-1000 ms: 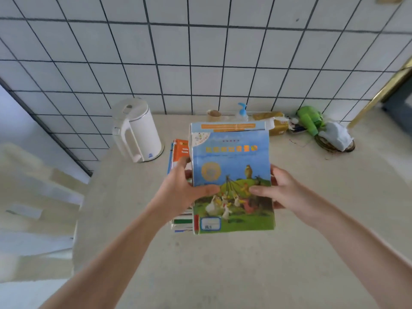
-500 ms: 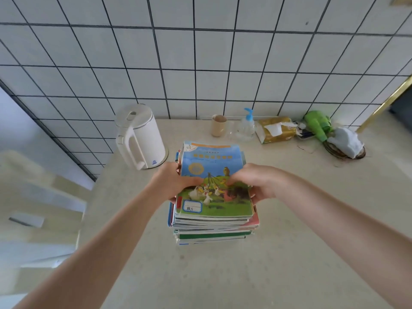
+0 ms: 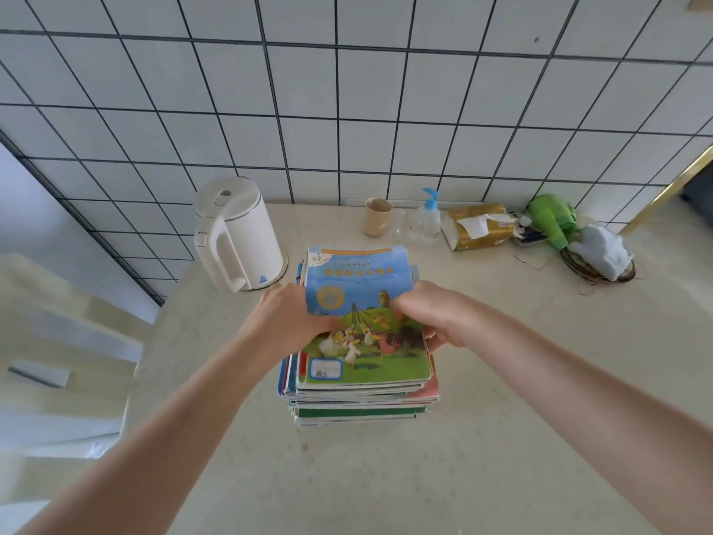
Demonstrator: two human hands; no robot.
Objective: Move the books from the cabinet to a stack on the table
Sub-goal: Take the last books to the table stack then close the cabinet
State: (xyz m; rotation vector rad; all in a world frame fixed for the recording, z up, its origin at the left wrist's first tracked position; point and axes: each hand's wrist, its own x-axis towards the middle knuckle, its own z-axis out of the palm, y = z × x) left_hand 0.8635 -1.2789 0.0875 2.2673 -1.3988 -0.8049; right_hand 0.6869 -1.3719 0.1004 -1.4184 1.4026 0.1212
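The top book (image 3: 366, 310) is a thin, glossy picture book with a blue sky, green grass, cartoon birds and a small white label at its near left corner. It lies flat on the stack of books (image 3: 359, 399), a pile of slim paperbacks with slightly uneven edges, standing in the middle of the pale speckled worktop (image 3: 386, 476). The left hand (image 3: 289, 318) grips the book's left edge, thumb curled onto the cover; the right hand (image 3: 428, 314) holds the right edge with fingers bent over the cover. Behind the stack stand a smooth white kettle (image 3: 239, 233), a beige cup (image 3: 378, 216) and a clear pump bottle (image 3: 426, 218), near a white tiled wall (image 3: 347, 110).
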